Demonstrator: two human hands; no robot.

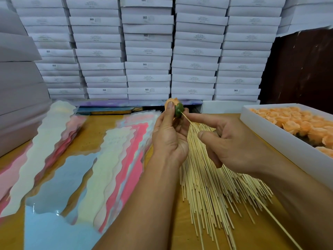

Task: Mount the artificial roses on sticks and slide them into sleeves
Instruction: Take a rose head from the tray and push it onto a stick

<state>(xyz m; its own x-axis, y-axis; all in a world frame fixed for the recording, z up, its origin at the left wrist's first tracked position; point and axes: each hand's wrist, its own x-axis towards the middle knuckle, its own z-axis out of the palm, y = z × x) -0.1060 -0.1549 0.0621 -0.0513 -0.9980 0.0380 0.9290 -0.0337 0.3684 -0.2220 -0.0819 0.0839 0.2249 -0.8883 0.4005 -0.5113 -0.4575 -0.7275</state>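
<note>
Several glossy plastic sleeves (59, 159) are lying fanned across the left half of the wooden desk (90, 130), their wavy-cut edges overlapping in cream, pink, pale blue and coral bands; the nearest ones are running off the bottom and left edges of the view, and where one ends and the next begins is hard to make out. Behind them, flat white cardboard boxes (147, 51) are standing stacked in tall columns, some showing small printed labels too blurred to read beyond "SGS".

At centre, the left hand (169, 139) is gripping an artificial rose (173, 107) above the desk, thumb and fingers curled around its soft orange petals and smooth green base, so much of the bloom is being hidden by the fingers. A thin pale wooden stick (187, 120) is meeting that green base at a slant. The right hand (232, 143) is pinching this stick, thumb pressed on it and index finger stretched along it towards the rose; the stick's middle is being covered by the hand, and its far end is running off the lower right.

Beneath both hands, a loose heap of stick stock (212, 188), straight and slim, is lying spread on the desk. Farther right, a shallow white tray box (281, 139) is holding rows of ruffled orange rose heads (295, 121), cut off by the frame edge.
</note>
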